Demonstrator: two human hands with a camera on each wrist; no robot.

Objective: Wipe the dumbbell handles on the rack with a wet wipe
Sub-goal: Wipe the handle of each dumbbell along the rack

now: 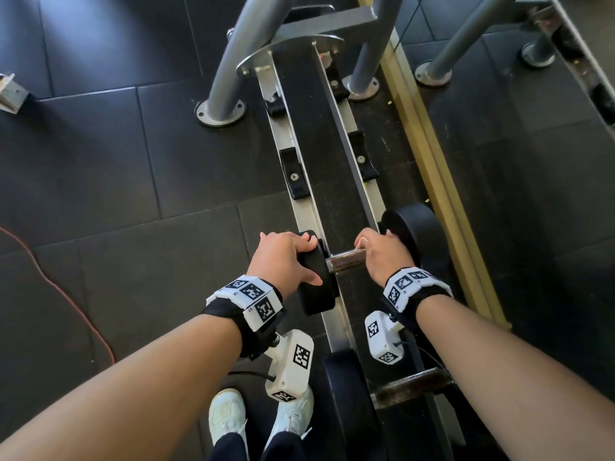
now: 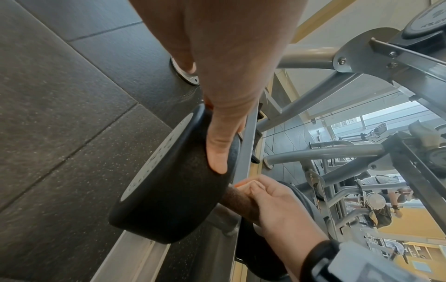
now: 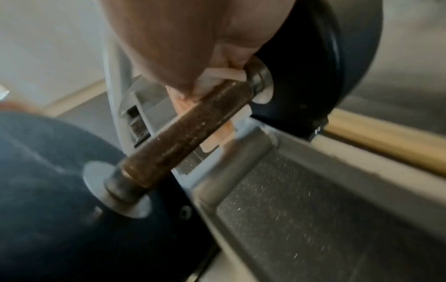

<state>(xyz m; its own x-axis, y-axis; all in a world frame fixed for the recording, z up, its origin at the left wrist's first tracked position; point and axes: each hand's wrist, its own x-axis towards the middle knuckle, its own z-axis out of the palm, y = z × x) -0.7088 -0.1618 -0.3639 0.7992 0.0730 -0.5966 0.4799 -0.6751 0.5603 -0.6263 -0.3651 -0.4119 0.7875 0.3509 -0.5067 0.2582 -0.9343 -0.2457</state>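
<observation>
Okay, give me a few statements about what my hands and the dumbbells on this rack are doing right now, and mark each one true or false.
1. The left hand grips the dumbbell's left weight head. True.
2. The right hand is wrapped round the rusty handle. True.
3. The dumbbell has been lifted clear of the rack. False: it rests across the rails.
4. A white wipe sits between the right hand and the handle. True.
5. Every cradle on the rack is filled. False: the black cradles farther along are empty.

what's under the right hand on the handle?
A white wipe pressed between the right hand and the rusty handle. The handle's far side under the fingers is hidden.
</observation>
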